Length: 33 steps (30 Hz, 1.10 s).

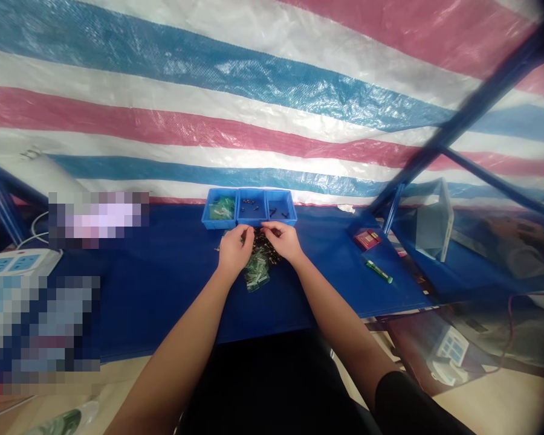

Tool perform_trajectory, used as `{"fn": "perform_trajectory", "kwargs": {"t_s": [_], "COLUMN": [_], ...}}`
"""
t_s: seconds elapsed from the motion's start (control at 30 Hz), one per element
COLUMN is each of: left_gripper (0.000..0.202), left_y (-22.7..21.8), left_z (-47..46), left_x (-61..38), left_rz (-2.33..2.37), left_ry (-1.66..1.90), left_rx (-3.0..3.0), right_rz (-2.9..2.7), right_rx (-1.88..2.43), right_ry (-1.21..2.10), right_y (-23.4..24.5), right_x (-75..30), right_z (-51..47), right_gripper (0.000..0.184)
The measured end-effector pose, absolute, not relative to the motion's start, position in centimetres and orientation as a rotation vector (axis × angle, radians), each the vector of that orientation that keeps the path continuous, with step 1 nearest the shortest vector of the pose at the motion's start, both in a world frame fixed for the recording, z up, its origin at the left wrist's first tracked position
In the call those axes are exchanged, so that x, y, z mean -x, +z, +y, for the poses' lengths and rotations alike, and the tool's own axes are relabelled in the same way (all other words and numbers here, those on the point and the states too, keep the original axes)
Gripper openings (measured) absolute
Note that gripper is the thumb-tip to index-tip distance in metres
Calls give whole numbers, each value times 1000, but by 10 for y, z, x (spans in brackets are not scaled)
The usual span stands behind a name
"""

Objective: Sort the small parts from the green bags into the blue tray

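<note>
My left hand (236, 249) and my right hand (284, 241) are close together over the table, fingertips pinched. Whatever they pinch is too small to make out. Beneath and between them lies a heap of small dark, brassy parts that look like screws (272, 252). Small clear-green plastic bags (257, 272) with pieces inside lie at the near side of the heap. Just beyond my hands stand three joined blue bins (252, 223). The left bin holds green plastic bags (223, 208); a few small dark parts (278, 214) lie in the right bin, and several more in the middle one.
The blue table (172, 290) carries a red box (367, 239) and a green tube (379, 272) at right. White power strips (22, 266) and blurred-out items lie at left. Striped plastic sheeting (254, 133) hangs behind, with a blue metal frame (417, 157) on the right.
</note>
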State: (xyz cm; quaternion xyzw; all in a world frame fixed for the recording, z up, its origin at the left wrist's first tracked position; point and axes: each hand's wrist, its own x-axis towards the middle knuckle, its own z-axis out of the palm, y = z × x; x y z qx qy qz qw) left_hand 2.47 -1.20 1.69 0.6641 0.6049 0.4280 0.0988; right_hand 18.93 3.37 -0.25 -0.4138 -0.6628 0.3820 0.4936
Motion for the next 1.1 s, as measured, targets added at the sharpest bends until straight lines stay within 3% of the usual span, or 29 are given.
{"fn": "perform_trajectory", "kwargs": {"t_s": [0.13,0.33,0.7,1.1], "left_gripper": [30,30,31,29], "left_y": [17,17,17,18], "left_z": [-12,-12,-12,-14], "left_x": [-24,-26,-27,-27], "left_rz": [1780,1785,1756,1755], "left_ry": [1269,1264,1230,1237], "left_rx": [-1961,-1967,-1973,-2070], "right_rz": [-1892,-2076,-2084,-2085], "right_rx": [1148,1168,1235,1311], "right_ry": [592,371,344,367], "right_y": [-3,-4,-8,-7], "right_x": [-200,-194,-191,-189], "right_z": [33,30,30,28], "right_gripper": [22,23,16,19]}}
